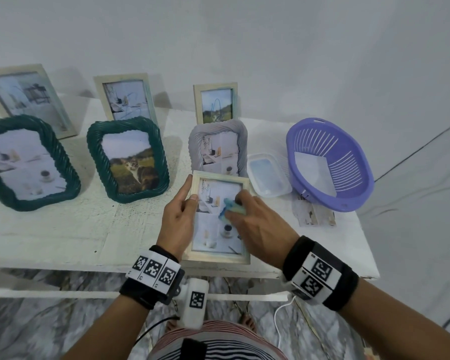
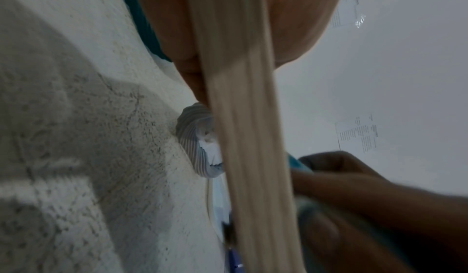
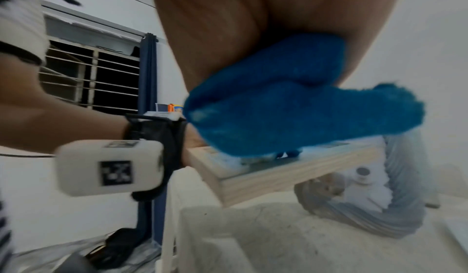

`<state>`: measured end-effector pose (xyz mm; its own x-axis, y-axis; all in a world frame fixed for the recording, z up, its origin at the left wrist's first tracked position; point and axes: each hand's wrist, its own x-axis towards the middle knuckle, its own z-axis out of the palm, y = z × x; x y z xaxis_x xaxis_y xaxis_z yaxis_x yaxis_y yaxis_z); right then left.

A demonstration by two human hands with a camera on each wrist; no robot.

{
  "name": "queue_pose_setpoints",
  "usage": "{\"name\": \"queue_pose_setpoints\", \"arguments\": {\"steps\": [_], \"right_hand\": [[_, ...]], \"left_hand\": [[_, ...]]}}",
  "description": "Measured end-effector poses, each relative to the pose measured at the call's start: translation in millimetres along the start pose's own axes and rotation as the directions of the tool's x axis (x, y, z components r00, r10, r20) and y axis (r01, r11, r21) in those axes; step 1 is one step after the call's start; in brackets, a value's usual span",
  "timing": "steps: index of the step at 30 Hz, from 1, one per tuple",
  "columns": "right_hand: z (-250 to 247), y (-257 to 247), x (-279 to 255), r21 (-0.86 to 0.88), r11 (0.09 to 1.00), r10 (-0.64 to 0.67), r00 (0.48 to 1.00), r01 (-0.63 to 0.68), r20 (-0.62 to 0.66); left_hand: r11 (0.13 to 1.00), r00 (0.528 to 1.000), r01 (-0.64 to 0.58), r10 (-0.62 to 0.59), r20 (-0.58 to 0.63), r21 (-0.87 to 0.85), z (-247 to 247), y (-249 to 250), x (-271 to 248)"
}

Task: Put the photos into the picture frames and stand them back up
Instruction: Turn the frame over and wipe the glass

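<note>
Gripping the pale wooden frame (image 1: 220, 256) by its left edge, the left hand (image 1: 178, 219) tilts it above the worktop's (image 1: 63, 229) front edge; the right hand (image 1: 257, 224) pinches a blue cloth (image 1: 230, 207) against its glass, over the photo (image 1: 216, 229).

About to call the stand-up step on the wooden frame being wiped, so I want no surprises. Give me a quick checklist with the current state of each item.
1. Photo inside the wooden frame: ok, a print shows behind the front.
2. Left hand grip: ok, thumb and fingers hold the frame's left edge.
3. Right hand free to help: not ok, it presses a blue cloth on the frame's front.
4. Frame position: not ok, it is tilted in the hands, its far end off the table.
5. Back stand ready: cannot tell, the back is hidden.
6. Standing spot: ok, bare table lies in front of the grey frame.
</note>
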<state>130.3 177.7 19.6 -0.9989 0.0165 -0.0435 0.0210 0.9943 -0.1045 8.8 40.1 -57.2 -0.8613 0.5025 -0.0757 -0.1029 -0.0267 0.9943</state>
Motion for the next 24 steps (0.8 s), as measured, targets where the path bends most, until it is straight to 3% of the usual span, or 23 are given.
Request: {"name": "queue_pose_setpoints", "arguments": {"steps": [3, 5, 9, 12, 16, 18, 24], "right_hand": [[0.8, -5.8, -21.7, 0.056, 0.988, -0.151, 0.981, 0.145, 0.122], [-2.3, -1.1, -24.9, 0.03, 0.987, -0.163, 0.976, 0.161, 0.145], [-6.7, 11.9, -4.4, -0.081, 0.996, -0.042, 0.999, 0.041, -0.015], [-2.0, 6.5, 4.4, -0.021, 0.999, -0.026, 0.998, 0.024, -0.064], [3.6, -6.3, -15.8, 0.094, 0.968, -0.242, 0.964, 0.232, 0.108], [-2.3, 1.7, -20.2, 0.107, 0.954, -0.292, 0.948, 0.28, 0.124], [-7.1, 11.1, 3.8, 0.004, 0.986, -0.168, 0.985, 0.168, -0.037]], "left_hand": [[1.0, 1.0, 0.006, -0.006, -0.014, 0.007, -5.2, -6.7, 1.3], [1.0, 1.0, -0.002, 0.002, -0.005, -0.004, -4.9, -6.7, 0.1], [1.0, 1.0, -0.021, 0.021, 0.009, 0.005, 2.2, 3.4, 0.0], [0.999, 0.999, -0.034, 0.033, 0.037, 0.022, 3.2, 8.5, 0.6], [1.0, 1.0, -0.011, 0.01, 0.02, 0.021, -4.5, 1.2, 3.8], [1.0, 1.0, 0.006, -0.006, 0.007, 0.003, -4.5, 0.9, 3.5], [1.0, 0.999, 0.005, -0.005, 0.032, 0.012, 6.9, 13.6, 1.6]]}}
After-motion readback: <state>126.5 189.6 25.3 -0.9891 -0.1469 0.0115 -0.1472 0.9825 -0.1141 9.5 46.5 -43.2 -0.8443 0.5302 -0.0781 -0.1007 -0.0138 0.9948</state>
